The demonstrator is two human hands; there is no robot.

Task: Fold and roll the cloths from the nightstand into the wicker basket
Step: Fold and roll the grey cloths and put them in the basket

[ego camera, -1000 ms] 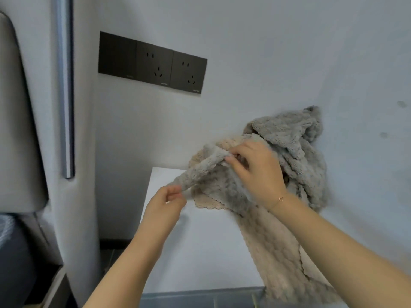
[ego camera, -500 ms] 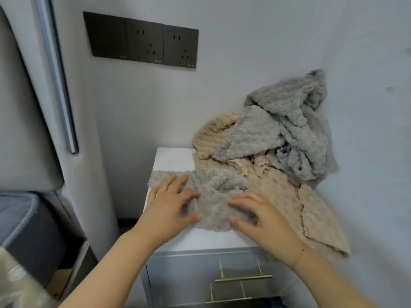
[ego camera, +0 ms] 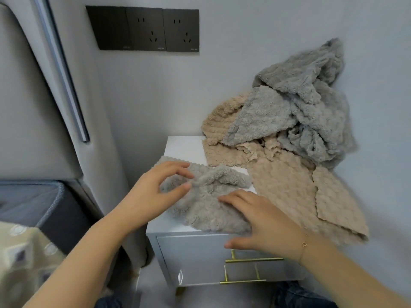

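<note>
A small fluffy grey cloth (ego camera: 206, 196) lies crumpled on the front part of the white nightstand (ego camera: 184, 147). My left hand (ego camera: 155, 192) hovers over the cloth's left side with its fingers lightly curved, the fingertips touching a raised fold. My right hand (ego camera: 255, 221) lies flat on the cloth's right front corner, fingers straight, at the nightstand's front edge. Behind them, beige cloths (ego camera: 289, 190) spread over the right side and hang off it. A heap of grey cloths (ego camera: 300, 107) leans in the corner. No wicker basket is in view.
The nightstand stands in a corner, with walls close behind and to the right. Its drawers have gold bar handles (ego camera: 253, 260). A padded headboard (ego camera: 44, 107) and a bed with a patterned cover (ego camera: 22, 263) are on the left. Dark wall sockets (ego camera: 144, 27) sit above.
The grey cloth was held stretched in the air between both hands; it now lies on the nightstand's front. Both hands have let go of it and rest on top.
</note>
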